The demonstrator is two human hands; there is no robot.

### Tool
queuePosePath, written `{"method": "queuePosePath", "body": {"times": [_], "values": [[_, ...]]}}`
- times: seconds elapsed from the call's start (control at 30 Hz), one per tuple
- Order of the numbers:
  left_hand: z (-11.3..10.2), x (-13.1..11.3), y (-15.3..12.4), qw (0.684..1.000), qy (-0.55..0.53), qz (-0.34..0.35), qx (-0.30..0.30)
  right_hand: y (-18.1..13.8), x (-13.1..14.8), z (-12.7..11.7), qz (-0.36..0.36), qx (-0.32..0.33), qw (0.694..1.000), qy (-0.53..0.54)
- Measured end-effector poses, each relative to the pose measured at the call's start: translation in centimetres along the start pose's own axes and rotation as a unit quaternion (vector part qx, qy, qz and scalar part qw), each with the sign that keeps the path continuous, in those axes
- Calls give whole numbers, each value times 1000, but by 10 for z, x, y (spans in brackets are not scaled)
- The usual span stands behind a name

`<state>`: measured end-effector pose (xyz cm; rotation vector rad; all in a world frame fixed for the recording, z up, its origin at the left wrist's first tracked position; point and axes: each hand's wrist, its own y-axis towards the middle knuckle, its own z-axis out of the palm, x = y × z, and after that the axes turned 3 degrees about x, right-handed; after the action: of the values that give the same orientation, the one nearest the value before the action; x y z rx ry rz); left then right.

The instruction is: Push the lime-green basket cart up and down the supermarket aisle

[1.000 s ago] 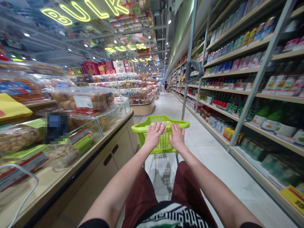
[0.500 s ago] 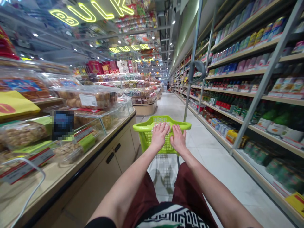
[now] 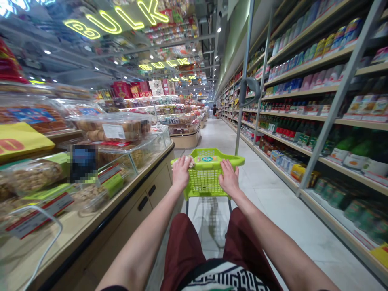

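A lime-green shopping cart (image 3: 203,182) stands right in front of my knees. My left hand (image 3: 181,174) is at the left end of its handle, fingers curled over a crumpled pale cloth (image 3: 190,161) pressed against the bar. Toward the right end, my right hand (image 3: 229,177) grips the handle, its fingers over the top and the thumb on the near side. Between both hands a label (image 3: 207,159) with a teal centre shows on the handle. The underside of my left hand is hidden.
At left, a counter (image 3: 151,171) carries clear boxes of snacks (image 3: 112,127) and price tags. A metal pole with a grey ring (image 3: 250,92) rises beyond the cart's right side. Drink shelves (image 3: 306,117) line the right. The tiled aisle (image 3: 209,127) runs ahead, with a distant person (image 3: 215,110).
My left hand has slid left along the handle with the cloth, from near the middle to the left end, uncovering the label. My right hand stays at about the same spot.
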<state>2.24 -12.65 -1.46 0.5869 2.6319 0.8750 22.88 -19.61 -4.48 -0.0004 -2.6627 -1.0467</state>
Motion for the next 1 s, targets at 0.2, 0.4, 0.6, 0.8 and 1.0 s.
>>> {"method": "queuePosePath", "body": {"times": [0.2,0.4,0.6,0.8,1.0], "values": [[17,-56,7,994,-3,105,14,0,-4,-3,-9,2,1000,-13],[2,-23,20,998,21,45,45,-2,-16,-2,-23,-13,999,-28],[4,-11,22,999,36,26,22,-4,-21,3,-14,-42,999,-24],[25,-56,21,990,4,140,3,4,-30,-3,0,-53,999,-13],[12,-36,33,994,14,106,39,10,-43,-9,-13,-42,999,-2]]}}
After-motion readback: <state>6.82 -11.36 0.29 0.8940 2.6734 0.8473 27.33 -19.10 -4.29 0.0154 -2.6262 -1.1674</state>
